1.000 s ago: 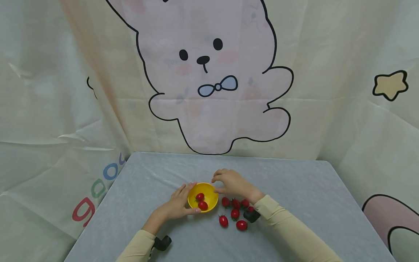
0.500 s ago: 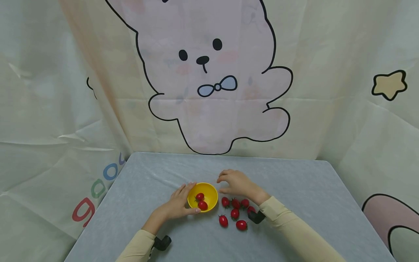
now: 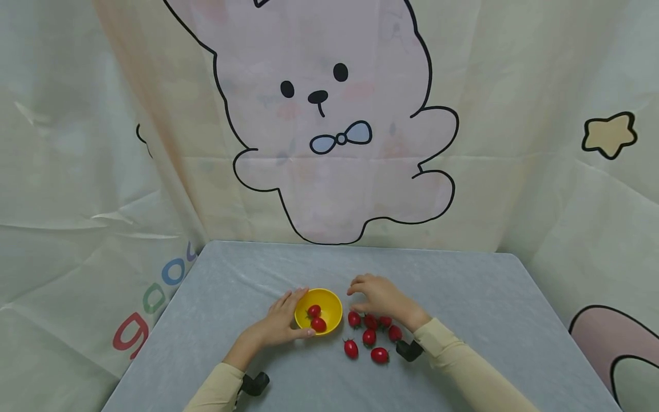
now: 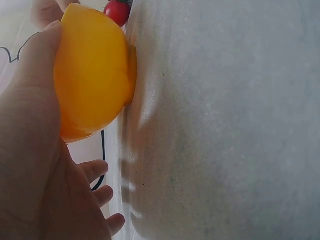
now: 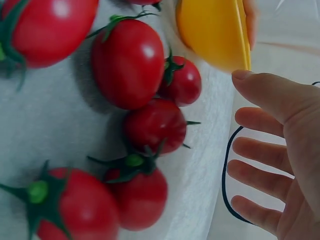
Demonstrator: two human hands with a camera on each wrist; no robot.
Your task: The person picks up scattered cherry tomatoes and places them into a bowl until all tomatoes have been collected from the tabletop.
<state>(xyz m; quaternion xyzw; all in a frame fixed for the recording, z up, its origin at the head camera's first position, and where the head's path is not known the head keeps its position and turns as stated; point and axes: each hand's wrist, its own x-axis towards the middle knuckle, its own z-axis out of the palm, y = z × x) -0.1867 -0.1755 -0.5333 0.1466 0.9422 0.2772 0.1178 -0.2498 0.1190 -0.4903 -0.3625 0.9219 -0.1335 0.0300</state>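
Observation:
My left hand rests along the left side of a yellow bowl, thumb at the near rim and straight fingers at the far left rim. Two red cherry tomatoes lie inside the bowl. My right hand, holding nothing, hovers to the bowl's right with fingers loosely bent and apart. Several cherry tomatoes with green stems, such as this one in front, lie on the table below it. In the right wrist view the thumb overlaps the rim of the bowl, with tomatoes beside it.
A grey-blue cloth covers the table. Behind it hangs a cream curtain printed with a cartoon bear. Black wrist cameras sit under the left and right forearms, the right one close to the tomatoes.
My right hand has drawn back from the bowl's rim, to the right and slightly nearer. My left hand, the bowl and the tomatoes stay in place.

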